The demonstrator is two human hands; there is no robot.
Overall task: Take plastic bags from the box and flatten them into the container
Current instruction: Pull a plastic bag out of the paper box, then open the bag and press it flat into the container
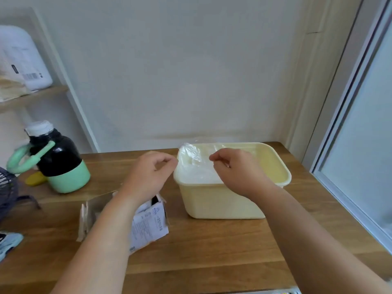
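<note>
A cream plastic container (222, 205) stands on the wooden table (212, 251), right of centre. A clear plastic bag (194, 164) lies spread over its left half, on more flattened clear plastic. My right hand (237, 171) hovers over the container with thumb and forefinger pinching the bag's right part. My left hand (148, 172) is at the container's left rim, fingers curled, its fingertips pinching the bag's left edge. The open cardboard box (148, 227) with a white printed label sits under my left forearm; its inside is mostly hidden.
A black and green bottle (61, 164) with a loop handle stands at the left, a yellow object (35, 179) beside it. A dark fan (7, 187) is at the left edge. A shelf holds a white jug (23, 58). A window frame (350, 145) borders the right.
</note>
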